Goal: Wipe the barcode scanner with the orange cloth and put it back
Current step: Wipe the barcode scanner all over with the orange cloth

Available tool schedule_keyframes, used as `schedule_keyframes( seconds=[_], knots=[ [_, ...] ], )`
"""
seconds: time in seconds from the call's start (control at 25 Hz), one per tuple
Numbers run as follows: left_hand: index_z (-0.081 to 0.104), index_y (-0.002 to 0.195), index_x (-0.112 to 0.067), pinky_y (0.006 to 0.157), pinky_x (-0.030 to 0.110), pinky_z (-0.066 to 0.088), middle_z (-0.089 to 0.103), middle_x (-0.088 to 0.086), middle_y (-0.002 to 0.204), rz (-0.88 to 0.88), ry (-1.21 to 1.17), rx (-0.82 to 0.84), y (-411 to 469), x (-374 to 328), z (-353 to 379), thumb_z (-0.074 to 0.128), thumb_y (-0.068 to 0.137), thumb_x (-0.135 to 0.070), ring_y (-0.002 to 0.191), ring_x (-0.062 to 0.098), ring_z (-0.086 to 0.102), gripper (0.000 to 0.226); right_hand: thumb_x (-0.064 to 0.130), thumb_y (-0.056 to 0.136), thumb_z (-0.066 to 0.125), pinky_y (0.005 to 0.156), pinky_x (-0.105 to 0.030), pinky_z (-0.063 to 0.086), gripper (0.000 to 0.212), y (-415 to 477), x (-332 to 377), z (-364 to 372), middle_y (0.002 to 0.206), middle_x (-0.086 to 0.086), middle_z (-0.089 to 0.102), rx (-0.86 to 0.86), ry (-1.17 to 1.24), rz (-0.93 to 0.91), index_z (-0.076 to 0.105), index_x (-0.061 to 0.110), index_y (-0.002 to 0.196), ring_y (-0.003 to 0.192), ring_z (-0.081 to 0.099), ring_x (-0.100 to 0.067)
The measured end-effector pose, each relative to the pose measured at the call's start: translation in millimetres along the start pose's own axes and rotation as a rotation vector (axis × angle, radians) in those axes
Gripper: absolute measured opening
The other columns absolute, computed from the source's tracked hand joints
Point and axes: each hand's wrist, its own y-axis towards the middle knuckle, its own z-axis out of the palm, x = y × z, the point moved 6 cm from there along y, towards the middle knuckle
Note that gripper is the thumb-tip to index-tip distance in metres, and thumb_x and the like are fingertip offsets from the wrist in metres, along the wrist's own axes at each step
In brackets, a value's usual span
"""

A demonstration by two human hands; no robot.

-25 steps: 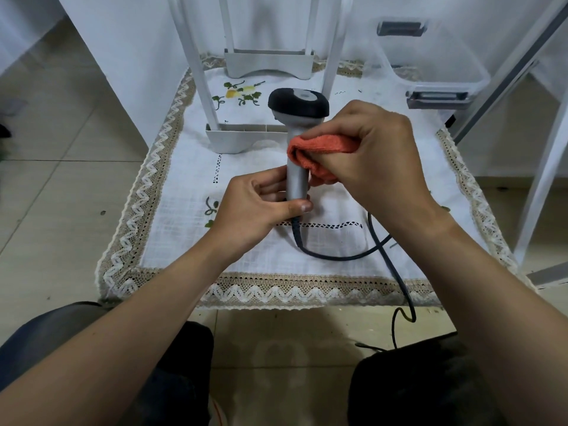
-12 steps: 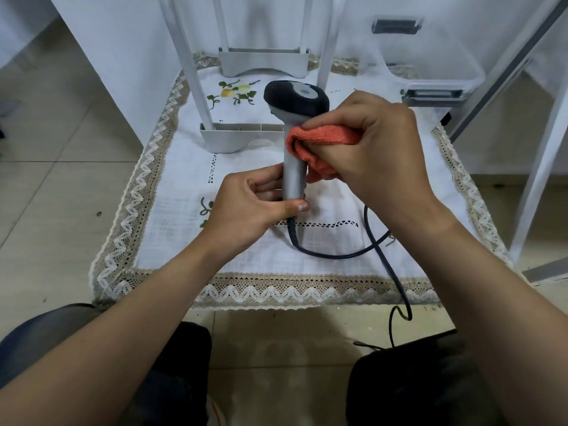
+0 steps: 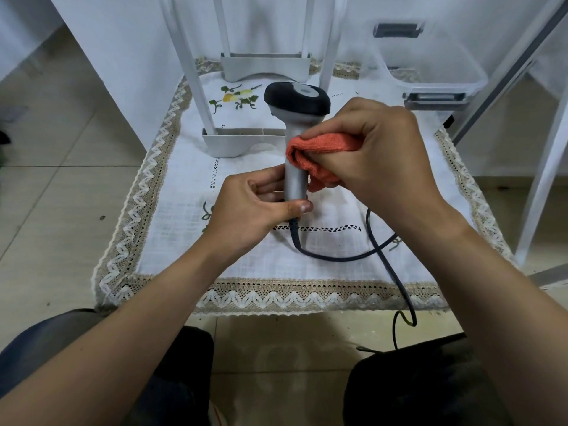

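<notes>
Barcode scanner (image 3: 295, 124) stands upright above the cloth-covered surface (image 3: 190, 241), long axis vertical, black head on top. Left hand (image 3: 246, 207) grips the handle base. Right hand (image 3: 378, 155) clamps the orange cloth (image 3: 319, 149) against the upper handle, just under the head.

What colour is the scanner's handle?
Silver-grey on the barcode scanner, below its black top; the only view, the head camera, shows it clearly.

Left forearm (image 3: 138, 318) and right forearm (image 3: 491, 287) bare to near frame edge. Dark trousers (image 3: 430, 382): left knee (image 3: 37, 342) bluish-grey sheen, right knee black. Left hand (image 3: 246, 207) thumbnail short.
</notes>
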Motion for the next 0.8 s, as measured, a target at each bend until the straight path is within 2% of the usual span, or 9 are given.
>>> schedule_keyframes(
  seconds=[0.12,0.2,0.36,0.48,0.64,0.8],
  knots=[
    [0.072,0.122,-0.012,0.085,0.045,0.063,0.081,0.005,0.103,0.009,0.0,0.01,-1.3,-2.5,1.2,0.088,0.071,0.003,0.1,0.023,0.077,0.056,0.014,0.084,0.089,0.051,-0.034,0.063,0.012,1.3,0.1,-7.5,0.088,-0.004,0.066,-0.059,0.062,-0.001,0.082,0.017,0.093,0.056,0.074,-0.02],
    [0.072,0.122,-0.014,0.085,0.043,0.063,0.081,0.003,0.104,0.018,0.001,0.022,-2.3,-4.7,2.3,0.087,0.072,0.004,0.101,0.022,0.077,0.055,0.013,0.083,0.089,0.052,-0.03,0.063,0.013,0.1,1.5,-6.8,0.087,-0.003,0.066,-0.056,0.053,-0.007,0.082,0.017,0.094,0.058,0.073,-0.016],
    [0.072,0.12,-0.015,0.084,0.044,0.064,0.081,0.003,0.102,0.013,0.018,0.01,-2.8,-3.5,0.7,0.088,0.071,0.003,0.099,0.021,0.078,0.054,0.012,0.082,0.09,0.05,-0.04,0.064,0.013,-0.7,-1.9,-3.1,0.087,-0.004,0.068,0.004,0.084,0.039,0.082,0.018,0.09,0.055,0.074,-0.026],
    [0.072,0.122,-0.016,0.084,0.042,0.064,0.081,0.001,0.102,0.029,0.033,0.015,-3.4,-6.2,1.5,0.089,0.071,0.001,0.1,0.02,0.078,0.056,0.012,0.083,0.089,0.05,-0.039,0.064,0.012,1.6,-0.5,-7.4,0.087,-0.004,0.067,-0.053,0.097,0.007,0.083,0.015,0.092,0.055,0.074,-0.024],
    [0.072,0.123,-0.008,0.085,0.042,0.064,0.082,0.002,0.1,0.037,0.06,-0.004,-2.3,-7.1,-1.4,0.089,0.07,0.002,0.097,0.019,0.078,0.056,0.012,0.081,0.09,0.049,-0.039,0.063,0.01,-0.9,-2.0,0.0,0.086,-0.003,0.07,0.025,0.059,0.042,0.084,0.015,0.089,0.056,0.073,-0.024],
    [0.072,0.125,-0.008,0.085,0.041,0.064,0.081,0.003,0.103,0.044,0.057,-0.006,-2.8,-8.1,-0.3,0.089,0.07,0.001,0.1,0.019,0.078,0.058,0.012,0.083,0.089,0.05,-0.04,0.064,0.012,1.8,0.4,-7.7,0.087,-0.005,0.067,-0.053,0.115,0.019,0.082,0.018,0.09,0.055,0.073,-0.026]
  ],
)
